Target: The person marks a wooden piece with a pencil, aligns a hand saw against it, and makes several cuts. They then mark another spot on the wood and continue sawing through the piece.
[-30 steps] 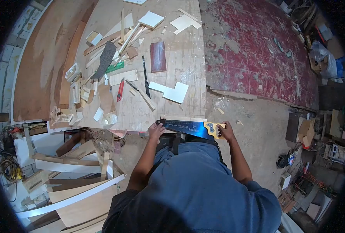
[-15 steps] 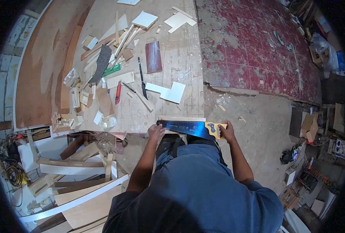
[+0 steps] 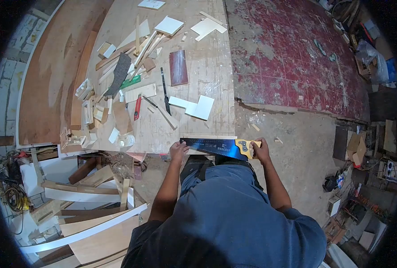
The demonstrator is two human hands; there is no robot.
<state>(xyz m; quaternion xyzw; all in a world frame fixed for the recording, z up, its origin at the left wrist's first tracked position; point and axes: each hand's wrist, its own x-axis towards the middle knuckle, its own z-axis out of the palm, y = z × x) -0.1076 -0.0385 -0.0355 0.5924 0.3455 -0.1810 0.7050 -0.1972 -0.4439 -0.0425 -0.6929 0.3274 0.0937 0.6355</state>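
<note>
A hand saw [image 3: 214, 146] with a dark blade and a yellow handle lies crosswise at the near edge of the wooden table, its teeth toward my body. My right hand [image 3: 261, 151] is closed around the yellow handle. At the other end, my left hand [image 3: 178, 149] pinches the blade's tip. A light wooden strip [image 3: 212, 136] runs along the saw's back edge. Beyond it lie a white L-shaped piece [image 3: 199, 107], a red utility knife [image 3: 137, 107], a thin black tool [image 3: 165, 91] and a dark red block [image 3: 178, 68].
Wood offcuts [image 3: 140, 53] and a dark curved piece [image 3: 119, 75] crowd the left of the table [image 3: 209, 53]. Boards and white-edged strips [image 3: 82, 193] are heaped at lower left. Red tiled floor [image 3: 287, 53] lies right of the table, with clutter [image 3: 357, 147] along the far right.
The saw blade has tilted slightly, so its lettering shows more clearly. Both hands keep their hold at almost the same place. The camera view has shifted a little.
</note>
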